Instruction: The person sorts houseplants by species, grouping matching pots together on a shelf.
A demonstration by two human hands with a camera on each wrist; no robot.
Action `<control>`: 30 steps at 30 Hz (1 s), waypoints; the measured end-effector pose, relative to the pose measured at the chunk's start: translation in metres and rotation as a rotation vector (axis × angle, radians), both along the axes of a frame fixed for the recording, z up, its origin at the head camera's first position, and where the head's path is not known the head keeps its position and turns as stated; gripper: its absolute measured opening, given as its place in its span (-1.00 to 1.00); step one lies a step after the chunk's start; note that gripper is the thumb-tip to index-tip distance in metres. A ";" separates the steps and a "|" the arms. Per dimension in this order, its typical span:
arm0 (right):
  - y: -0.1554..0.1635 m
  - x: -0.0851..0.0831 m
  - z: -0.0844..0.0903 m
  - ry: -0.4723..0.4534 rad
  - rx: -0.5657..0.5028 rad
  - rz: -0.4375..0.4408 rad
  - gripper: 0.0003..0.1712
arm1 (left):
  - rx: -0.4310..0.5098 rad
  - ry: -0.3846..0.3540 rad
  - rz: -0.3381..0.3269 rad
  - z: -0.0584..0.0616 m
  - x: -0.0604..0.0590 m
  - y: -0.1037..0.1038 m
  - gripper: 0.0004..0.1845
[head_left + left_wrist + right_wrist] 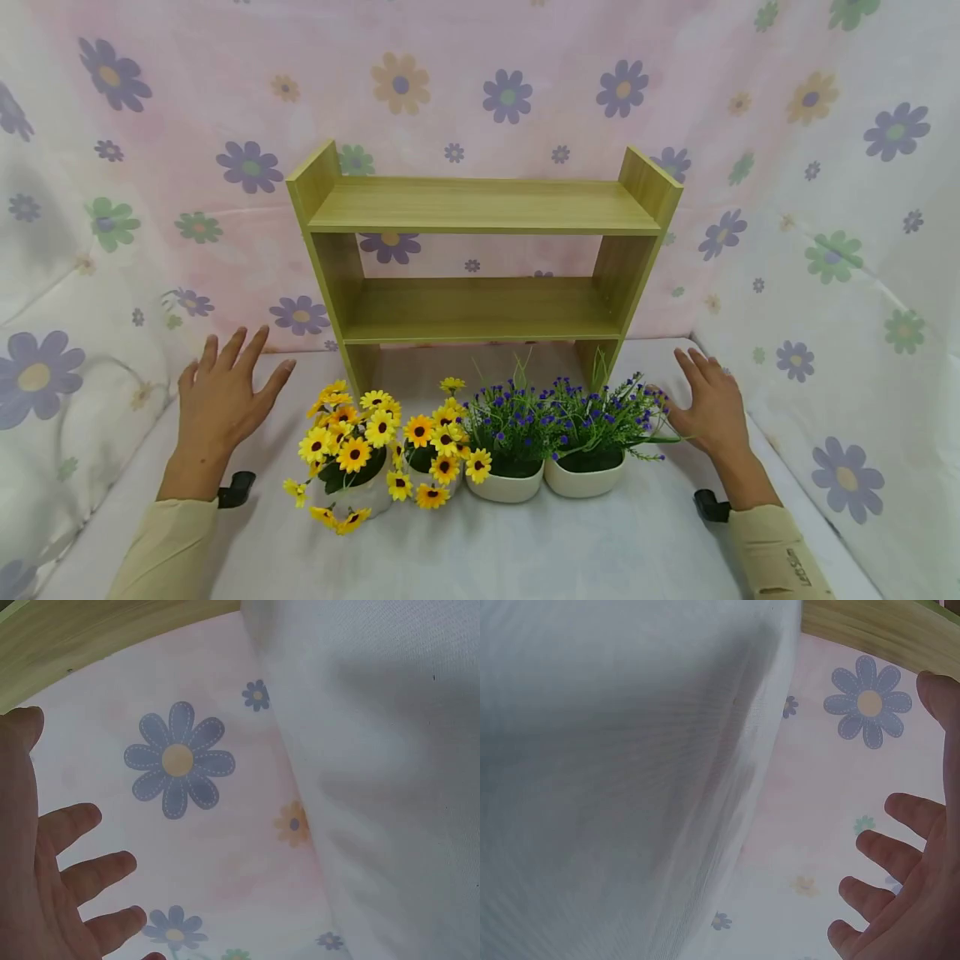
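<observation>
Nothing was yet shelved: the left hand (221, 400) and right hand (708, 404) hovered, fingers spread and empty, flanking four white flower pots (506, 483) below the bare two-tier wooden shelf (480, 250).

4 flowerpots (507, 483) before shelf (480, 312)

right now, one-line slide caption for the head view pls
Open left hand and right hand flank four flower pots before an empty wooden shelf.
</observation>
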State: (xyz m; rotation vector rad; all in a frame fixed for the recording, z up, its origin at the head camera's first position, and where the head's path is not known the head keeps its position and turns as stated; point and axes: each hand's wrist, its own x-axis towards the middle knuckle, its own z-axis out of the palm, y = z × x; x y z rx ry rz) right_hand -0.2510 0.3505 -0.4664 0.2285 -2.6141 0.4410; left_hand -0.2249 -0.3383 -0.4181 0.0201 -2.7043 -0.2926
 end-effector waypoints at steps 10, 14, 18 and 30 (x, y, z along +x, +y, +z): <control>-0.002 0.001 0.001 0.030 -0.028 0.015 -0.09 | 0.038 0.110 -0.049 0.001 -0.001 0.000 -0.22; -0.002 0.000 0.000 0.060 -0.034 0.030 -0.15 | 0.048 0.158 -0.077 0.002 -0.001 0.001 -0.26; -0.003 0.002 0.001 0.063 -0.039 0.041 -0.18 | 0.055 0.199 -0.116 0.000 -0.002 0.002 -0.30; -0.010 0.003 0.002 0.027 -0.059 0.087 -0.19 | 0.107 0.224 -0.207 0.002 -0.008 0.015 -0.41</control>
